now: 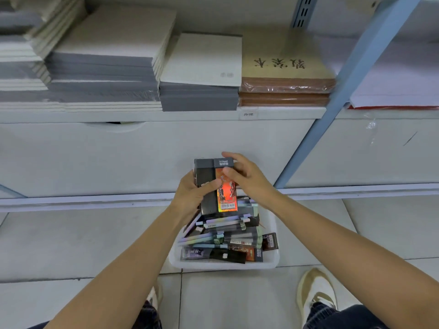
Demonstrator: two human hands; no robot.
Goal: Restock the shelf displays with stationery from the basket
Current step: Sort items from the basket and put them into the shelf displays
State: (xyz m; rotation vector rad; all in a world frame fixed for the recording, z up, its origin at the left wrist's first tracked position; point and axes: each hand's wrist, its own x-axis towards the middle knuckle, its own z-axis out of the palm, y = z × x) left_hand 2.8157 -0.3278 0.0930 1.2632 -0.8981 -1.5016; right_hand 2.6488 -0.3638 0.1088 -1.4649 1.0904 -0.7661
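A white plastic basket [223, 263] sits on the tiled floor below me, filled with several pastel pens and dark stationery packs. Above it both hands hold a small stack of boxed packs [215, 186]: a dark grey one on the left and an orange one with a barcode label on the right. My left hand [193, 193] grips the stack from the left, thumb across the dark front. My right hand [247, 178] pinches the top right corner of the orange box, fingers curled over its top edge.
A white shelf edge [166, 116] above carries grey notebook stacks [104, 74], a white-covered stack [202, 60] and brown wrapped exercise books [287, 67]. A blue upright [344, 89] slants at the right. My shoes [316, 290] stand near the basket.
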